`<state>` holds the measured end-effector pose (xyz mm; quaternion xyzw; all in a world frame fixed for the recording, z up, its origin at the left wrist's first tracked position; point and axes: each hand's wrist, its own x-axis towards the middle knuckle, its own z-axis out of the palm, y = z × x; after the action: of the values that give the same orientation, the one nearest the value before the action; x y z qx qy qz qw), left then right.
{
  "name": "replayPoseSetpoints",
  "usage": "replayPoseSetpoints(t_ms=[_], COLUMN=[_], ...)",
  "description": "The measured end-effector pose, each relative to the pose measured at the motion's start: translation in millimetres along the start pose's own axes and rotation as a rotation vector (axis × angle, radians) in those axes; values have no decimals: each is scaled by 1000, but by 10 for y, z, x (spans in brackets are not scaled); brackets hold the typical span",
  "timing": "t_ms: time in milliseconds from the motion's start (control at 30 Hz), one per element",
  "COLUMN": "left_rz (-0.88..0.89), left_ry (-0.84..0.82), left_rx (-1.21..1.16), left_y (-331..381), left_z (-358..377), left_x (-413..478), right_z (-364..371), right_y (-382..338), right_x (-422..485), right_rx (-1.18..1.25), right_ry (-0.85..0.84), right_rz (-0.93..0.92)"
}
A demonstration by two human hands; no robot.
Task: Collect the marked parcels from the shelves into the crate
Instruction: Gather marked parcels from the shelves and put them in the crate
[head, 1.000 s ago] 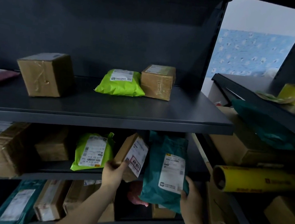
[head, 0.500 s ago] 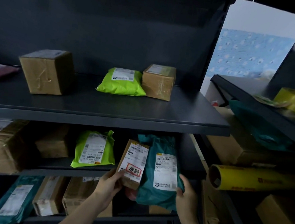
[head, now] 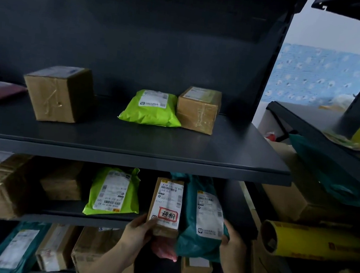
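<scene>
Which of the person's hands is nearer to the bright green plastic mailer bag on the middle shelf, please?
Left. The left hand holds the small cardboard box just right of the green mailer bag; the right hand grips the teal bag, farther right.

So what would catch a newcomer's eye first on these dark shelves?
Probably the red-outlined stamp on the white label of the small brown cardboard parcel, held by the left hand at the middle shelf. Beside it, the right hand grips a teal plastic mailer bag. Above, a bright lime-green mailer bag lies on the dark metal upper shelf.
</scene>
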<state>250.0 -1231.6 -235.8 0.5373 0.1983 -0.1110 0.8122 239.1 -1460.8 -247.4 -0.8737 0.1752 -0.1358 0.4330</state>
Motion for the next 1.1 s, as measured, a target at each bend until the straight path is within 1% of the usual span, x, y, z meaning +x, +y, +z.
replayPoseSetpoints(t_ms=[100,233,300,433,633,733,833,967,1100], left_rz=[2,46,64,71,81,81,71,97,67], left_ry=[18,13,13,62,161,187,175,179,159], left_rx=[-18,1,-9,-66,-127,-151,-146,-97,-118], left_y=[66,190,258,413,650,716,734,706,679], left_z=[-51,-210,-312,-603,-1213,-1474,-1693,-1879,-1969], left_x=[-59,-192,-288,-444,-511,-466,-366,-206,-96], right_z=[-18,-25,15,219,661,933,1261,1682,1922], right_y=[-25,-201,-350,-656,-984,-1084,-1191,-1355,-1498], right_x=[13,-4,-61,-222,-426,-459,-443,-346,-274], right_rx=[-71,-270,-275,-224,-213,-250,-253,-304,-413], right_ry=[-11,38,26,-81,-250,-338,-421,-407,-333], right_rz=[-17,-162,-231,-344,-326,-314,-258,-205,-216])
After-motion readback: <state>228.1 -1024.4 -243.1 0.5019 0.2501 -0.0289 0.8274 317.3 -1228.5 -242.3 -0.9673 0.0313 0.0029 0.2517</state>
